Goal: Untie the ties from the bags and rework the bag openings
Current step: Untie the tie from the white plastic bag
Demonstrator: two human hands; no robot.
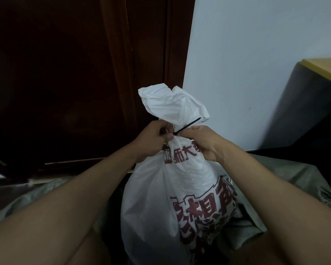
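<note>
Bag (157, 197): white, thin, soft, slippery plastic; probably light. Cinched neck best gripped just under black tie (187, 126). Left hand (151, 140) curled, pinching at tie's head; right hand (203, 140) wrapped round neck beside it. Red Chinese characters below, partly creased, brand unreadable.

Single head-mounted wide-angle view, facing forward and down, close above the bag (161, 197) held between both forearms.
</note>
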